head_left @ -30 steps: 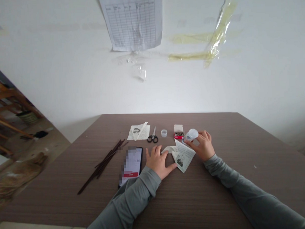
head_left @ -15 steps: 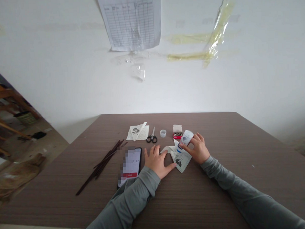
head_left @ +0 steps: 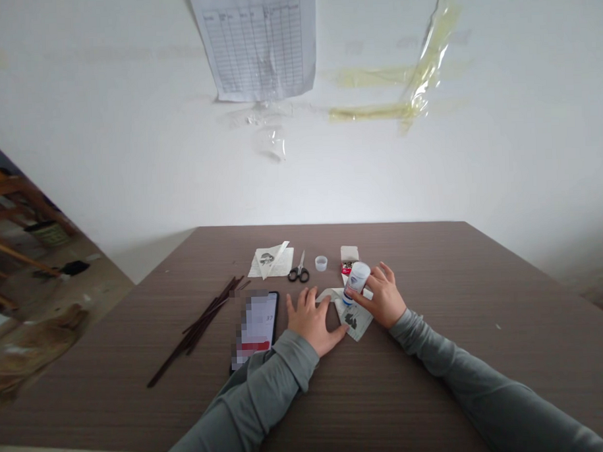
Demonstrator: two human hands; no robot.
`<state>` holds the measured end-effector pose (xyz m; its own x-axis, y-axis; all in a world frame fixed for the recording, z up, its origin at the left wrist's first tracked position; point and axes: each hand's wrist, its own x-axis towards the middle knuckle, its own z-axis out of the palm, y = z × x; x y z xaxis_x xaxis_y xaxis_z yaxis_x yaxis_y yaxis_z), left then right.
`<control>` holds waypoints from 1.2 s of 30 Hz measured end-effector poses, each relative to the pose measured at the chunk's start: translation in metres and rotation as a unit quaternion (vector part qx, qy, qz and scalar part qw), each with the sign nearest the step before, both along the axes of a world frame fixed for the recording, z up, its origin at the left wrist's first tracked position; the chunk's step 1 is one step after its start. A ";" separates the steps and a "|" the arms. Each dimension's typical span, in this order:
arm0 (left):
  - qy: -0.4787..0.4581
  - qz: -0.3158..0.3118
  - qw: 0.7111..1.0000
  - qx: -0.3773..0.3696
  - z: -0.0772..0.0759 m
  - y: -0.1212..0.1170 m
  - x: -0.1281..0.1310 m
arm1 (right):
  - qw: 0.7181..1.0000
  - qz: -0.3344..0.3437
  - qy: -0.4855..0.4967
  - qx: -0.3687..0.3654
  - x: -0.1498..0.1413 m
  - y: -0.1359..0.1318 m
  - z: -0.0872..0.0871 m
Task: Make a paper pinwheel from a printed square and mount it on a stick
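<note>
Glue stick [head_left: 354, 285], by the look of its white tube and blue lower end, is in your right hand [head_left: 387, 299], tilted over the printed paper [head_left: 357, 323] in front of you. Your right fingers close around the tube from the side, which seems to leave the lower end free to meet the paper; whether it touches, you cannot tell from this angle.

Your left hand [head_left: 312, 323] holds nothing. Its fingers are spread wide, thumb at the paper's near left edge, fingertips by the pale strip at its upper left, probably to steady the piece.

Just beyond the paper stands an open red box [head_left: 347, 268] with small items inside, within easy reach. To its left sits a translucent cap [head_left: 321, 263], perhaps set aside from the tube, then black-handled scissors [head_left: 299, 273] and a second printed paper [head_left: 278, 261] with a folded piece on top. A phone [head_left: 260, 323] lies beside your left wrist, and thin dark sticks [head_left: 206, 323] lie loosely bunched farther left on the table [head_left: 421, 248].
</note>
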<state>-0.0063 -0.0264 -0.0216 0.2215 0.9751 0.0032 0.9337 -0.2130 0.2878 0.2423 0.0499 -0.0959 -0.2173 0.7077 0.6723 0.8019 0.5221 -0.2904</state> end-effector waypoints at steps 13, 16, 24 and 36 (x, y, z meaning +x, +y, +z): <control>-0.007 0.003 1.000 0.000 0.001 -0.002 0.001 | 1.000 0.002 0.024 0.003 0.001 0.000 0.006; -0.004 0.001 1.000 -0.001 0.002 -0.002 0.001 | 1.000 0.013 0.012 0.002 -0.001 0.000 0.004; 0.009 0.002 1.000 -0.002 0.003 -0.002 0.000 | 1.000 0.004 0.026 0.011 0.002 0.003 0.004; 0.005 0.005 1.000 -0.014 0.002 -0.002 0.000 | 0.999 0.005 0.035 -0.003 0.005 0.005 0.004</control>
